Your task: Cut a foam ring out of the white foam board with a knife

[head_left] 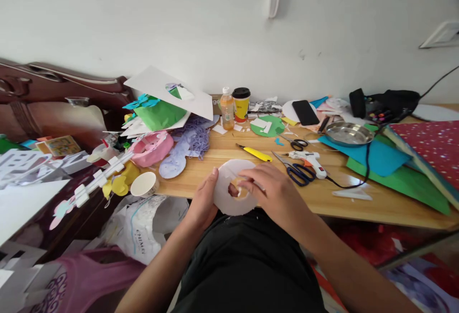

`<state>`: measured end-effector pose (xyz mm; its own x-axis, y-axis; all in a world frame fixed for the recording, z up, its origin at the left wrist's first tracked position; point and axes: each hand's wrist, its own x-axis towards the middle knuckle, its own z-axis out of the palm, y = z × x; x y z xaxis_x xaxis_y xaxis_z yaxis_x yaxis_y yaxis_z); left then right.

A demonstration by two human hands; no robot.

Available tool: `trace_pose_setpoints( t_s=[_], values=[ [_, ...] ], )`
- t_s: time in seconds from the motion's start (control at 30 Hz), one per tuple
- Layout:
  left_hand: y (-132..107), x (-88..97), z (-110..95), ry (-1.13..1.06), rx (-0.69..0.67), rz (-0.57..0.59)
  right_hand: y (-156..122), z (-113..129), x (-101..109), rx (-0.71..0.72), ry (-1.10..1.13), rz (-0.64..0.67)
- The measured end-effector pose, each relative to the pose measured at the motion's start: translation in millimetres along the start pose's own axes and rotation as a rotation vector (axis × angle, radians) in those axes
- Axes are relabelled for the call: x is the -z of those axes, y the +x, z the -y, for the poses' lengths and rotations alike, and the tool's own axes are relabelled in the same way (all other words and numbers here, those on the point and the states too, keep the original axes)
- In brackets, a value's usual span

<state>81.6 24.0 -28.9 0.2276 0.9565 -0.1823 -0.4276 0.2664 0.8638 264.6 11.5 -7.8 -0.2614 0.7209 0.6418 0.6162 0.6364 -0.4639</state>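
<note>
A white foam-like disc (222, 198) with a hole in its middle is held over the table's front edge, above my lap. My left hand (202, 201) grips its left rim, thumb on top and the other fingers underneath. My right hand (274, 188) is over the disc's right side, fingertips pinched at the hole's edge; whether they hold a small white scrap or the rim itself is hard to make out. Just beyond lie a yellow utility knife (256, 153), dark-handled scissors (299, 172) and a white glue gun (310, 161).
Behind stand a juice bottle (227, 109) and a yellow cup (241, 107) with a black lid. A metal dish (349, 133) rests on blue paper at right. The glue gun's cord (366, 169) curves across the table. A paper cup (144, 184) sits at the left edge.
</note>
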Motion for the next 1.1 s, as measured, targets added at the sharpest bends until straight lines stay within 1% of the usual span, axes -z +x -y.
trace_pose_setpoints(
  t_s=[0.07,0.17,0.23,0.33,0.43,0.5,0.63,0.7,0.73,0.83,0.93,1.0,1.1],
  values=[
    [3.4,-1.1,5.3,-0.048,0.004,0.007,3.8,-0.8,-12.3,0.016,0.002,-0.006],
    [4.4,-1.7,10.8,-0.004,0.034,0.034,7.8,-8.4,-25.7,0.057,0.034,-0.042],
    [2.4,-1.5,11.9,0.044,0.049,0.04,10.0,-14.5,-29.3,0.078,0.073,-0.051],
    [-1.4,-1.1,11.4,0.086,0.069,0.058,10.9,-19.6,-29.2,0.098,0.085,-0.035],
    [-3.1,-2.3,11.5,0.107,0.074,0.104,8.2,-19.6,-29.0,0.16,-0.023,-0.013],
    [-3.1,-5.1,12.9,0.093,0.064,0.124,5.4,-19.2,-30.8,0.198,-0.12,-0.023],
    [-2.7,-12.5,18.2,-0.01,0.064,0.124,-0.8,-20.0,-37.1,0.199,-0.234,-0.043],
    [-1.1,-13.6,20.7,-0.051,0.08,0.107,-4.6,-19.7,-39.6,0.197,-0.233,-0.063],
    [0.5,-12.9,21.5,-0.071,0.093,0.081,-6.6,-19.0,-40.4,0.196,-0.217,-0.083],
    [8.3,-6.5,20.1,-0.146,0.137,-0.033,-13.1,-14.5,-39.8,0.156,-0.144,-0.127],
    [15.7,1.1,12.8,-0.17,0.117,-0.115,-18.6,-8.4,-32.7,0.071,-0.091,-0.058],
    [17.1,3.5,7.4,-0.159,0.082,-0.132,-21.0,-5.0,-24.8,0.042,-0.083,-0.021],
    [14.2,2.6,5.0,-0.158,0.086,-0.112,-20.4,-2.0,-13.5,0.02,-0.1,-0.081]
  ],
)
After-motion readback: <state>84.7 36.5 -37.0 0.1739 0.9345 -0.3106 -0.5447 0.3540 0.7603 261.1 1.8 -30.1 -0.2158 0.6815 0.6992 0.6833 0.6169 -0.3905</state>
